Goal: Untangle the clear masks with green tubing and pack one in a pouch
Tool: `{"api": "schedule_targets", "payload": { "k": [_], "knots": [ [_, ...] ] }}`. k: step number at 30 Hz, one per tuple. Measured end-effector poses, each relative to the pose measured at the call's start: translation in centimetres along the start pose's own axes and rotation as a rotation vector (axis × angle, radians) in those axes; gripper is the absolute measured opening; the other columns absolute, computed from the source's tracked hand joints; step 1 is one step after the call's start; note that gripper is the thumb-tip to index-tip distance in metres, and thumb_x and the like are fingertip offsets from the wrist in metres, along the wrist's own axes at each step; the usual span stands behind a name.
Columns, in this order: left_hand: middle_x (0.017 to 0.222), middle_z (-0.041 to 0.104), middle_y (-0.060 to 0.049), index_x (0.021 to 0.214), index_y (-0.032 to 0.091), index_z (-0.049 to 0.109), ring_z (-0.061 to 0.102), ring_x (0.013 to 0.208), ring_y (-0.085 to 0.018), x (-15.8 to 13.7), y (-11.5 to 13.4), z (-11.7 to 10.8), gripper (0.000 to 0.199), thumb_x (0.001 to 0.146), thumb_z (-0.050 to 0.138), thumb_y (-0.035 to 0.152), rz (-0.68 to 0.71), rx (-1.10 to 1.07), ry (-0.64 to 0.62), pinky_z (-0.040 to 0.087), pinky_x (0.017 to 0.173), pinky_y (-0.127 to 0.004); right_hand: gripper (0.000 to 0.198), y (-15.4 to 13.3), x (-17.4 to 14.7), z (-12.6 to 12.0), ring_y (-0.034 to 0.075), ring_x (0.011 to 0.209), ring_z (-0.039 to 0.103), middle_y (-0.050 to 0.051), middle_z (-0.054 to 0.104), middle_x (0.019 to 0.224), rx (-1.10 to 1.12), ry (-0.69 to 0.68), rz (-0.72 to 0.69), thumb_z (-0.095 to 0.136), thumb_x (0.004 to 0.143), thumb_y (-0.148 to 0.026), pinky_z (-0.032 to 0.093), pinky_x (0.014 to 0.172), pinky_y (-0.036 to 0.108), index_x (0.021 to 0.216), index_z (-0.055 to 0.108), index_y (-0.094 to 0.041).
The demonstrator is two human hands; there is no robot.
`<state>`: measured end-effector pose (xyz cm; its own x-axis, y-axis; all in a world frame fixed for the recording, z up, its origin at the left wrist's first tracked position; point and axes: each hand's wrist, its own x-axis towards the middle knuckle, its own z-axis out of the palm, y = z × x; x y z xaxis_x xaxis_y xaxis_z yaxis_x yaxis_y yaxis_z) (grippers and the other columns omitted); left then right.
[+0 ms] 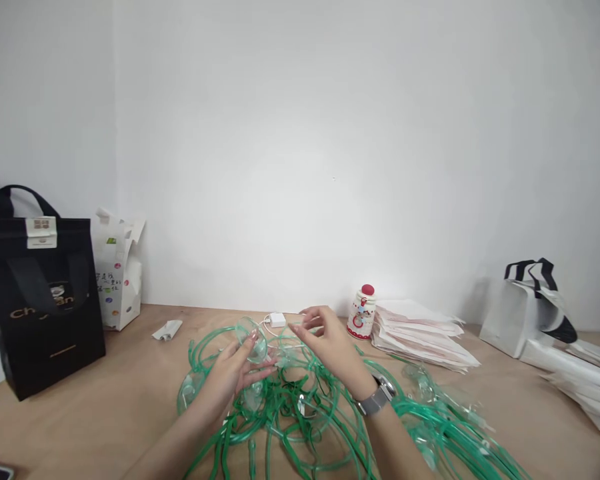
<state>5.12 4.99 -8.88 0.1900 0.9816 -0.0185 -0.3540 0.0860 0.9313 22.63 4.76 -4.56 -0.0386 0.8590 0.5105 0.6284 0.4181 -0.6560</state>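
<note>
My left hand point(243, 369) grips a clear, green-tinted oxygen mask point(251, 338), thumb pressed on its side and the other fingers beneath. To the right, my right hand point(325, 337) is raised above the heap, thumb and fingers apart, with nothing visible between them; a watch is on that wrist. Below both hands spreads a tangle of green tubing point(245, 437) and green straps, with more clear masks among it. Another bundle of green tubing point(450, 430) with clear masks lies to the right of my right forearm.
A white power adapter point(277, 320) with a cable sits behind the tangle. Farther right are a red-topped canister point(362, 312), a paper stack point(420, 333) and a white bag point(515, 313). On the left stand a black bag point(45, 340) and a white paper bag point(117, 273), near crumpled tissue point(167, 330).
</note>
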Motion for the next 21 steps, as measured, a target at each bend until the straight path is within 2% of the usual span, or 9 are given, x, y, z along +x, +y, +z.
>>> {"api": "schedule_targets", "payload": {
  "k": [2,4,6,8,10,12,16,21],
  "knots": [
    [0.072,0.066,-0.005,0.099,0.016,0.050,0.067,0.062,-0.019,-0.1,0.3,-0.1,0.020,0.088,0.048,0.032,-0.012,-0.005,0.014,0.057,0.064,-0.034,0.010,1.3,0.3,-0.6,0.020,0.088,0.055,0.009,0.057,0.095,-0.114,0.042,0.028,0.052,0.081,-0.025,0.044,0.077,0.034,0.082,0.051,-0.015],
    [0.059,0.061,-0.001,0.093,0.016,0.053,0.063,0.052,-0.019,-0.3,0.9,-0.2,0.026,0.084,0.053,0.040,-0.011,-0.002,0.007,0.055,0.053,-0.032,0.006,2.6,0.0,-0.6,0.018,0.083,0.055,0.006,0.058,0.085,-0.211,-0.035,0.047,0.051,0.081,-0.018,0.044,0.074,0.034,0.076,0.051,-0.015],
    [0.056,0.058,-0.001,0.088,0.015,0.056,0.059,0.048,-0.017,-0.5,2.0,-0.3,0.030,0.081,0.055,0.044,0.014,-0.006,0.005,0.052,0.045,-0.028,0.006,4.0,-1.0,0.0,0.015,0.072,0.056,0.001,0.058,0.075,-0.282,-0.214,0.046,0.056,0.081,-0.018,0.046,0.068,0.032,0.076,0.054,-0.014],
    [0.056,0.058,-0.001,0.086,0.014,0.057,0.056,0.048,-0.015,-1.0,3.4,-0.5,0.032,0.085,0.049,0.045,0.054,-0.022,0.012,0.050,0.044,-0.026,0.010,5.3,-2.4,0.9,0.015,0.071,0.058,0.000,0.060,0.077,-0.334,-0.426,0.013,0.063,0.079,-0.022,0.047,0.068,0.032,0.080,0.058,-0.014],
    [0.057,0.058,-0.002,0.089,0.013,0.058,0.056,0.051,-0.015,-1.6,4.8,-0.8,0.036,0.088,0.041,0.045,0.096,-0.044,0.013,0.050,0.046,-0.025,0.011,6.5,-3.8,1.9,0.018,0.085,0.059,0.003,0.062,0.089,-0.381,-0.575,-0.039,0.063,0.081,-0.024,0.047,0.078,0.037,0.084,0.061,-0.014],
    [0.058,0.059,-0.002,0.093,0.014,0.058,0.056,0.053,-0.015,-2.4,6.1,-1.3,0.038,0.088,0.040,0.046,0.129,-0.057,0.003,0.050,0.048,-0.024,0.012,7.6,-4.7,2.6,0.020,0.098,0.056,0.005,0.062,0.101,-0.420,-0.658,-0.085,0.059,0.084,-0.024,0.044,0.087,0.042,0.090,0.062,-0.014],
    [0.058,0.059,-0.002,0.098,0.013,0.057,0.055,0.052,-0.015,-3.6,7.3,-1.7,0.042,0.086,0.041,0.049,0.166,-0.022,-0.040,0.050,0.048,-0.026,0.014,9.2,-4.9,3.3,0.022,0.103,0.054,0.006,0.060,0.107,-0.482,-0.720,-0.113,0.058,0.086,-0.025,0.042,0.090,0.045,0.094,0.062,-0.014],
    [0.055,0.057,0.001,0.102,0.016,0.049,0.056,0.048,-0.015,-3.6,6.9,-0.8,0.038,0.085,0.042,0.049,0.193,0.038,0.012,0.048,0.044,-0.025,0.016,10.6,-4.6,3.7,0.019,0.093,0.059,0.005,0.061,0.101,-0.538,-0.711,-0.040,0.057,0.087,-0.027,0.049,0.080,0.039,0.095,0.060,-0.013]
  ]
}}
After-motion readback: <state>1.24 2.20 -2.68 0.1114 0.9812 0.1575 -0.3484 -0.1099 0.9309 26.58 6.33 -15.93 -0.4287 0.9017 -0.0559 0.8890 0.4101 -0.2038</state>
